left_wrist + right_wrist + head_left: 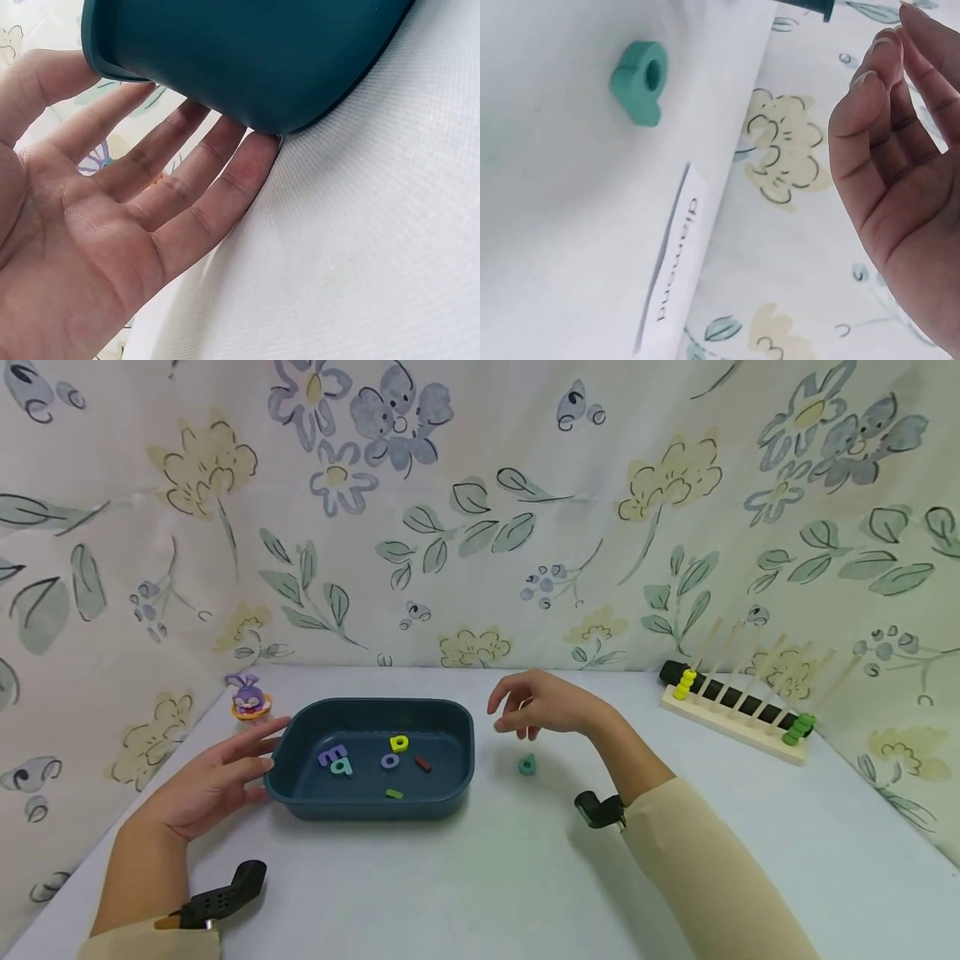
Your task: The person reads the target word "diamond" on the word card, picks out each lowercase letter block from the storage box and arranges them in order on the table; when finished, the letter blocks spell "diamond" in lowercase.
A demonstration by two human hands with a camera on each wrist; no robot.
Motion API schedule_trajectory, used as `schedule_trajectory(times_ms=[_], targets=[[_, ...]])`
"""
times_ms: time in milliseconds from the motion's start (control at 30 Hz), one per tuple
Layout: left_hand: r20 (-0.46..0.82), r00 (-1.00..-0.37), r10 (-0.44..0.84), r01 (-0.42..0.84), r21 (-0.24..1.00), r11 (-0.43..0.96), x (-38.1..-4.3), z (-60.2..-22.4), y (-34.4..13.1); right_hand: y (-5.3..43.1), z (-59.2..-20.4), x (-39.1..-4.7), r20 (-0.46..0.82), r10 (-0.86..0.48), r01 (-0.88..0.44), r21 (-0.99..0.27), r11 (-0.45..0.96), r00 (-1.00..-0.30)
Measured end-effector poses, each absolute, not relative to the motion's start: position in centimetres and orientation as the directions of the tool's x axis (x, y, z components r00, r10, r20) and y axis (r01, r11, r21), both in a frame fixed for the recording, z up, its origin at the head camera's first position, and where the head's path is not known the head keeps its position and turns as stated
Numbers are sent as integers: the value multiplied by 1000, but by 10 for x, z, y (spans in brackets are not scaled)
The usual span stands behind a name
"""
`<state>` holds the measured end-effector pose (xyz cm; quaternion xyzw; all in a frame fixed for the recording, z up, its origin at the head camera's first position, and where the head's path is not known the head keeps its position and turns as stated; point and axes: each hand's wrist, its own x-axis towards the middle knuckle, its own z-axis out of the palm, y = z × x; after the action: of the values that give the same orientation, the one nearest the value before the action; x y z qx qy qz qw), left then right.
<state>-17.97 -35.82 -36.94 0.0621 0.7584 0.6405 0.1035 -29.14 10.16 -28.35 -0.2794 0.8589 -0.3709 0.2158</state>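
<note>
My left hand [217,777] touches the left end of a dark teal tray [367,810], its fingers fairly straight against the wall, as the left wrist view shows on the tray's outer side [255,67]. Inside the tray lie a purple letter m [333,754], a green letter [341,766], a purple ring-like letter [390,762], a yellow letter [399,742] and small red [423,763] and green pieces [393,793]. Right of the tray my right hand [547,703] hovers with loosely bent fingers, holding nothing. A teal letter [640,82] lies on the table near it.
A paper strip reading "diamond" [676,259] is in the right wrist view. At the back right stands a wooden peg rack [735,724] with yellow and green beads, a black cylinder [731,693] behind it. A purple rabbit toy [249,697] stands behind the left hand. Floral cloth [480,593] hangs behind.
</note>
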Motion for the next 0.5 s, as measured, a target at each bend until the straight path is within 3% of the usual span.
schedule_trajectory(times_ms=[500], targets=[[-90,-973,211,-48,980,193,-177,-366,-356,65,-266,-296,-143,-693,-377,-753,540,-706]])
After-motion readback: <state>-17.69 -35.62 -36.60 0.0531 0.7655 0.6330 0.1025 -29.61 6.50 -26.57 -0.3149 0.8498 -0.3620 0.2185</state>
